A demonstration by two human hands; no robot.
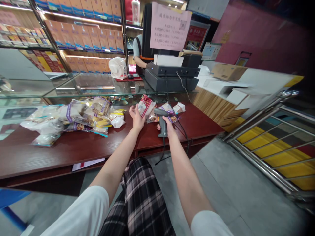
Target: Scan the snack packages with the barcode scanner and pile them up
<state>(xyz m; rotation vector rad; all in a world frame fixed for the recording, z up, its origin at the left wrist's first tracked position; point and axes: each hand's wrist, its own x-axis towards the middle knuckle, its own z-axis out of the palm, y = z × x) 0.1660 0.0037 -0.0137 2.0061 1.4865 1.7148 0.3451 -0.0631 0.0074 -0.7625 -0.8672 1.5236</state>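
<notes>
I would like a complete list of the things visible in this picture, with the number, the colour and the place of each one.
snack packets: many, mixed colours, pile on left of counter
small packets: about five, red and white, beside left hand
handheld barcode scanner: 1, grey, in right hand
counter: 1, dark red, under packets
glass display counter: 1, clear, behind red counter
cash register: 1, black, at back
fan: 1, white, on glass
paper notice: 1, pink, above register
cardboard box: 1, brown, far right
metal railing: 1, silver, right
co-worker: 1, grey top, behind register
left hand: 1, open, near small packets
right hand: 1, gripping scanner
shorts: 1, dark plaid, below counter
</notes>
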